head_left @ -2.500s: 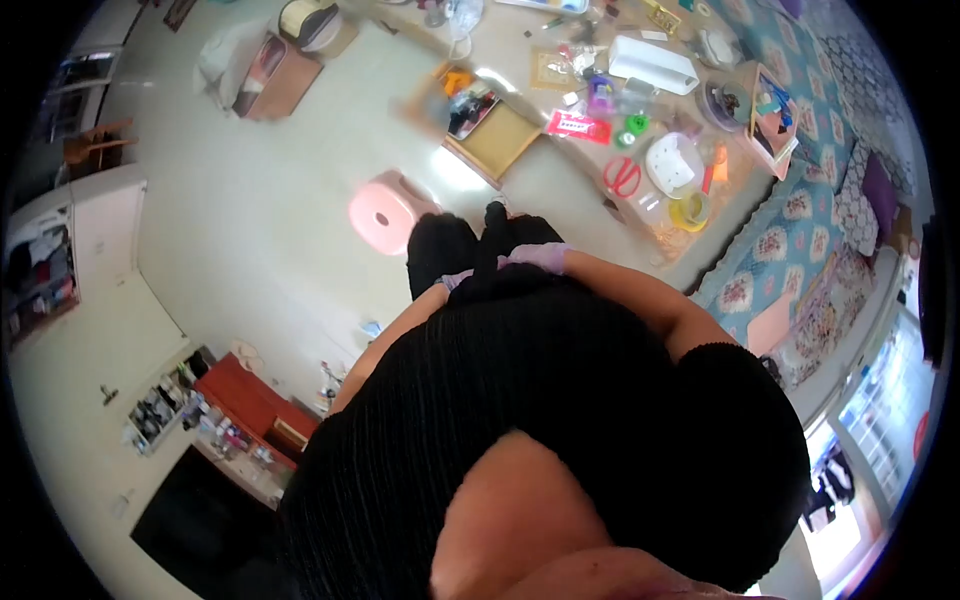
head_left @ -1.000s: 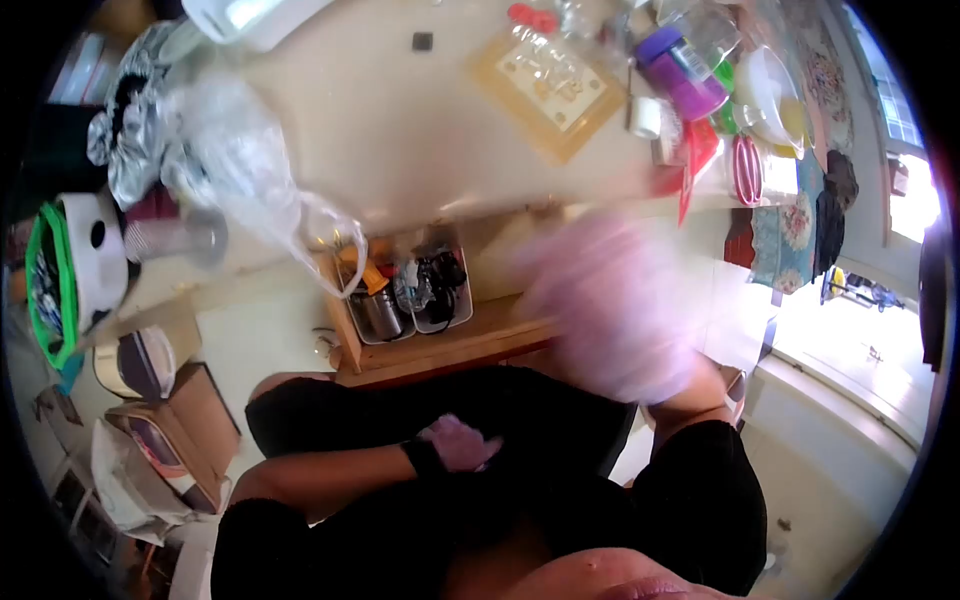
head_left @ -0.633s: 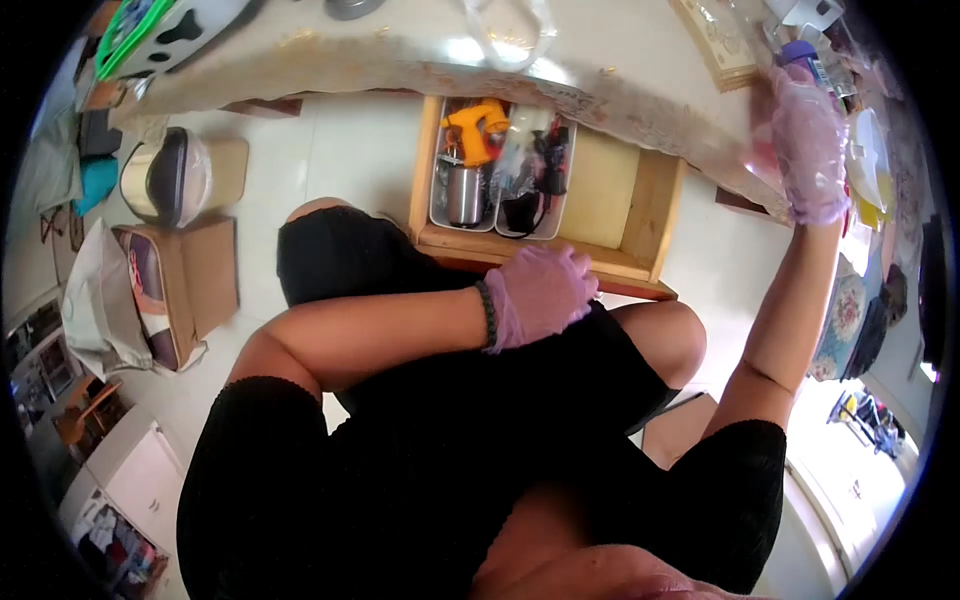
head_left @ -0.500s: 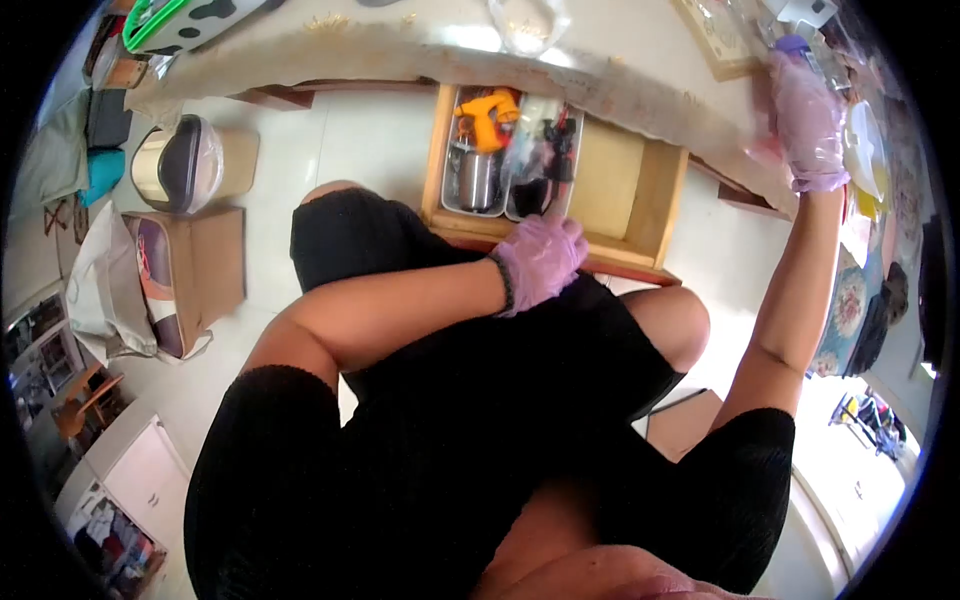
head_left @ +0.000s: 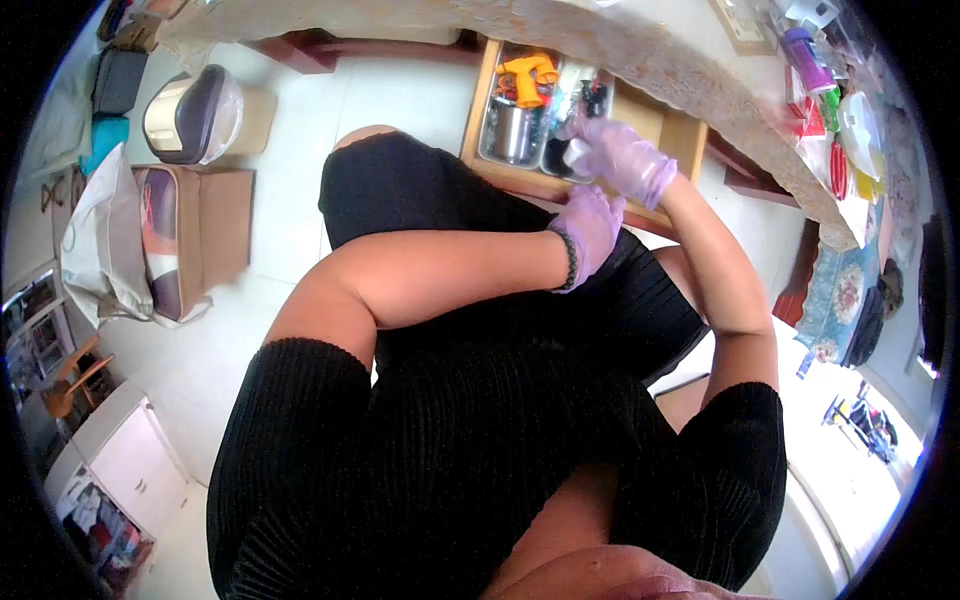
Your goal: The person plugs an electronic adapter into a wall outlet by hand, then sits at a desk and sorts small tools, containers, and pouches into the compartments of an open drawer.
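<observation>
Both my hands wear thin, translucent purple gloves. My right hand (head_left: 628,162) is over the open wooden drawer (head_left: 518,182), closed around a small white object (head_left: 575,155) whose kind I cannot make out. Just in front of the drawer, my left hand (head_left: 590,235) has curled fingers near its front edge; whether they hold anything is hidden. Inside the drawer, one clear tray holds an orange spray trigger (head_left: 526,80) and a shiny metal cup (head_left: 513,135). A second tray (head_left: 556,165) beside it holds dark and clear items, partly covered by my right hand.
A cloth-covered table (head_left: 680,40) overhangs the drawer. At its right end stand a purple bottle (head_left: 808,62), red-handled scissors (head_left: 838,168) and other small items. To the left are a lidded bin (head_left: 190,115), a cardboard box (head_left: 215,225) and a white bag (head_left: 105,240).
My right hand has come from the table's right end down and left to the drawer, now with a small white object. My left hand stays by the drawer front. The view has shifted.
</observation>
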The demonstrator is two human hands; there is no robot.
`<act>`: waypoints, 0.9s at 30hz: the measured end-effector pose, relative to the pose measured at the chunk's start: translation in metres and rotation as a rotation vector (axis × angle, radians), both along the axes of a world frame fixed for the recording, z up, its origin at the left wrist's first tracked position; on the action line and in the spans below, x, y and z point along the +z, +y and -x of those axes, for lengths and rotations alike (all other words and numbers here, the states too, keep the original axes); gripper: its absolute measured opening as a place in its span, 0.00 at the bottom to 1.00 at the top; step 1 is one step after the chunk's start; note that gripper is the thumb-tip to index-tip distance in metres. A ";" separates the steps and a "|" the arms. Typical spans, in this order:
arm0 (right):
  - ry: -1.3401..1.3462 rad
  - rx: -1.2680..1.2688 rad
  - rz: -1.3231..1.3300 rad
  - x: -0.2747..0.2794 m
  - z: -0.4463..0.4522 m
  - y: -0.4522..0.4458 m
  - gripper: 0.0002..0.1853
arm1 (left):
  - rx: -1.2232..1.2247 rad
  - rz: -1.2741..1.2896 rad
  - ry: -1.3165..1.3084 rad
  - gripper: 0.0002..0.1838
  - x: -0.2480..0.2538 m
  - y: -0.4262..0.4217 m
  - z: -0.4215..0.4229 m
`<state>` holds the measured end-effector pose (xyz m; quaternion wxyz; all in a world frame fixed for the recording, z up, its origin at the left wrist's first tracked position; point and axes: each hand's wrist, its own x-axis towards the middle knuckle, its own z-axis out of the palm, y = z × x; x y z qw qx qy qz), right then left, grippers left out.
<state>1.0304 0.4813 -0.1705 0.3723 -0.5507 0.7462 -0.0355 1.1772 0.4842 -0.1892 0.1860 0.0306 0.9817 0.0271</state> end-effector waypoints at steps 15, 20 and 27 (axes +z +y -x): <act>-0.061 -0.139 0.151 -0.015 0.034 0.014 0.15 | -0.080 0.000 -0.124 0.40 0.022 0.006 -0.002; 0.157 0.009 -0.152 -0.013 0.058 0.033 0.18 | 0.046 -0.269 0.085 0.41 0.022 -0.011 -0.004; 0.069 -0.252 0.196 0.003 0.019 0.050 0.17 | 0.182 -0.309 -0.278 0.51 -0.010 -0.036 0.026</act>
